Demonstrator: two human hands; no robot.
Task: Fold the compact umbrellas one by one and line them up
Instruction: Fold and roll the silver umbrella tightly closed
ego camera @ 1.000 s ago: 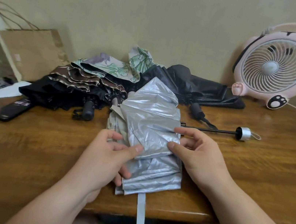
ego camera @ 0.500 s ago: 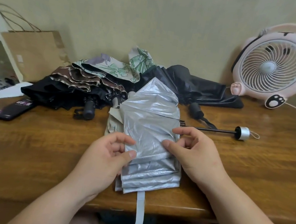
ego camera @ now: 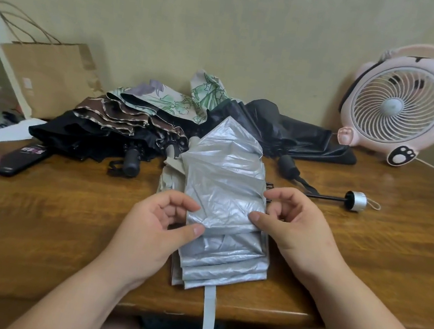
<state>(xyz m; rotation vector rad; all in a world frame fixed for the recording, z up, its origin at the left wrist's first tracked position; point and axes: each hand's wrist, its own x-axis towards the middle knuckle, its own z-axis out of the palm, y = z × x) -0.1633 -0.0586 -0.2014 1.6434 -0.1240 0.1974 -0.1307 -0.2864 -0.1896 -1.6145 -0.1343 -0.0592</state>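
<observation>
Two pinches hold the silver umbrella point(ego camera: 225, 177): left hand point(ego camera: 152, 233) at its left edge, right hand point(ego camera: 296, 227) opposite.

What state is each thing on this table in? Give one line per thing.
Silver umbrella: collapsed, pleats partly stacked, not strapped.
Left hand: pinches its left edge.
Right hand: pinches its right edge.
Strap: loose, hanging over the table edge.
Brown-trimmed umbrella: collapsed, loose.
Floral umbrella: collapsed, loose.
Black umbrella: collapsed, loose.

Both forearms reach forward. The left hand point(ego camera: 150, 229) and right hand point(ego camera: 294, 229) face each other, thumbs and curled fingers pinching the silver umbrella point(ego camera: 224, 179) at opposite edges.
</observation>
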